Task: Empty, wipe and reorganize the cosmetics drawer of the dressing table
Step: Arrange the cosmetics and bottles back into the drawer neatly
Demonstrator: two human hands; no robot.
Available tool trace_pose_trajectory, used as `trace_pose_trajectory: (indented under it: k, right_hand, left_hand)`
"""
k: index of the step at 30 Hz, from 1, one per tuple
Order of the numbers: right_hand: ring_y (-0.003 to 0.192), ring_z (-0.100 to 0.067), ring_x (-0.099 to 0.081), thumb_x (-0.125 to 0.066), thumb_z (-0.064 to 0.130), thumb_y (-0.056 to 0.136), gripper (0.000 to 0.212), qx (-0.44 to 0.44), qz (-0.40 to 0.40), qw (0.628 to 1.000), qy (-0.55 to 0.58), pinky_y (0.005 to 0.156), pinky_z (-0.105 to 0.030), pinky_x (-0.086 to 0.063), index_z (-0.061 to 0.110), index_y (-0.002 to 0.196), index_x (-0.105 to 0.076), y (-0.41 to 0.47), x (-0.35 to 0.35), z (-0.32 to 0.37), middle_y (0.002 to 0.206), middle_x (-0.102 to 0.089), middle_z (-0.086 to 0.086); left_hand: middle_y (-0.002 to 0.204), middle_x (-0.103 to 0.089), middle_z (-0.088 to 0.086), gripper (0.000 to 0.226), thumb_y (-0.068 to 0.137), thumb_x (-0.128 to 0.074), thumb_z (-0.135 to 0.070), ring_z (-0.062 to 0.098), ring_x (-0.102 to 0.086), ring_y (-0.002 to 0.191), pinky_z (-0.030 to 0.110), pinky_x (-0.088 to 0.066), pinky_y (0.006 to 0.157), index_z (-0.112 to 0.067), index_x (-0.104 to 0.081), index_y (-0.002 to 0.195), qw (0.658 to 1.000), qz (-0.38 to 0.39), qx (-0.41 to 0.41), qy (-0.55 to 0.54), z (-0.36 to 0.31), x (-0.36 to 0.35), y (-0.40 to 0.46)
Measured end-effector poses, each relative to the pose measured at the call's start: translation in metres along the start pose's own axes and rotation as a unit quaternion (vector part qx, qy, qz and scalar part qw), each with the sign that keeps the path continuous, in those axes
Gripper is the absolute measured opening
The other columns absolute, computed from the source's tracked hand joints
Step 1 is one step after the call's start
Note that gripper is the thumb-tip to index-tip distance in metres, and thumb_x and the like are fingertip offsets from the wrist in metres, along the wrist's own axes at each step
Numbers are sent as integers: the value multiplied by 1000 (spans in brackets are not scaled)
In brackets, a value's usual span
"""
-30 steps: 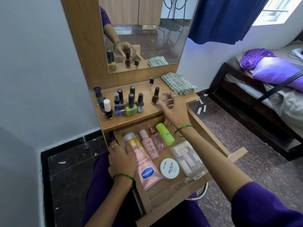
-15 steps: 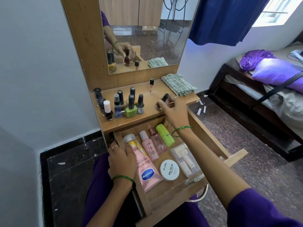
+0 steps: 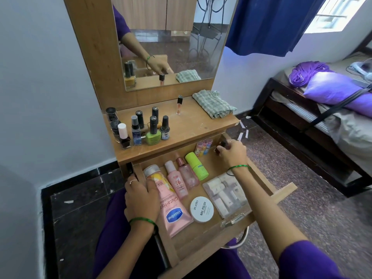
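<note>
Wooden drawer (image 3: 259, 172) holds pink tubes (image 3: 174, 208), green bottle (image 3: 196, 166), white tin (image 3: 202, 209).

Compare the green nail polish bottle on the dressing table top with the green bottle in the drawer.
The green nail polish bottle stands upright on the top; the green bottle lies on its side in the drawer. The first has a tall black cap; the second is green all over, and longer. Neither is held by a hand.
</note>
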State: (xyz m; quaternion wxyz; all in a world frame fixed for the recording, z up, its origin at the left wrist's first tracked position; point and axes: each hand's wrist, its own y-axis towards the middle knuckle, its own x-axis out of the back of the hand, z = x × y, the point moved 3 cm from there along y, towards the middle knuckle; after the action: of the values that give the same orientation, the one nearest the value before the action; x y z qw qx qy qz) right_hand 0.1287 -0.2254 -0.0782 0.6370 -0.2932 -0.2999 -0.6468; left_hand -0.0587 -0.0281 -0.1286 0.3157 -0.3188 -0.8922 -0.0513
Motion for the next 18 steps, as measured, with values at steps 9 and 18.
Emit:
trace_pose_trajectory:
  k: [9,18]
  right_hand:
    - [96,-32,-59,-61,11,87,20,-16,28,999,-10,72,-27,-40,-5,98,-64,9,-30,-5,104,-65,-24]
    - [108,-32,-57,-58,5,88,25,-7,18,1000,-17,87,-31,-44,-3,110,-61,8,-36,-3,113,-63,-21]
  left_hand:
    - [106,-57,8,33,96,-44,-36,20,-56,83,31,-38,62,-12,-49,118,1000,-5,-3,4,3,-3,2]
    - [101,-58,9,31,97,-44,-34,21,-57,81,31,-39,61,-10,-47,116,1000,-6,5,9,2,-1,1]
